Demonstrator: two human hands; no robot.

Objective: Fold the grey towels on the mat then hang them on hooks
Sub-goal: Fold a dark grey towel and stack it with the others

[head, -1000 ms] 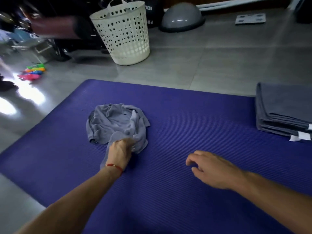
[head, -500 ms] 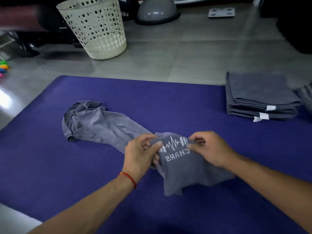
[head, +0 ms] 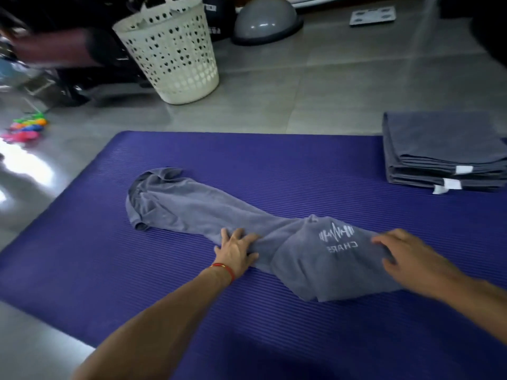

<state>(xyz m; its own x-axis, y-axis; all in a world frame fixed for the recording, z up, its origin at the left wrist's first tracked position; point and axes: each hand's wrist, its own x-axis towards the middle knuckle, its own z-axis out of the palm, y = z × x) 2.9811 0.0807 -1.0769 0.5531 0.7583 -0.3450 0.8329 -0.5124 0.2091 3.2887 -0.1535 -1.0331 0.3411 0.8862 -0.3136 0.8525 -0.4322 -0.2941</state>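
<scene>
Purple exercise mat point(head: 274, 157) on the floor, beneath both hands. Grey towel point(head: 192, 212), bunched and half-spread, runs from the right hand away past the left; soft, light and limp by its look, best taken at corners or hem. Left hand point(head: 237, 249) presses it flat, fingers spread; right hand point(head: 408, 256), fingers relaxed, rests on its near end. Folded towel stack point(head: 439, 149) lies beyond the right hand; laundry basket point(head: 172, 56) well beyond the left. Nothing obstructs.
</scene>
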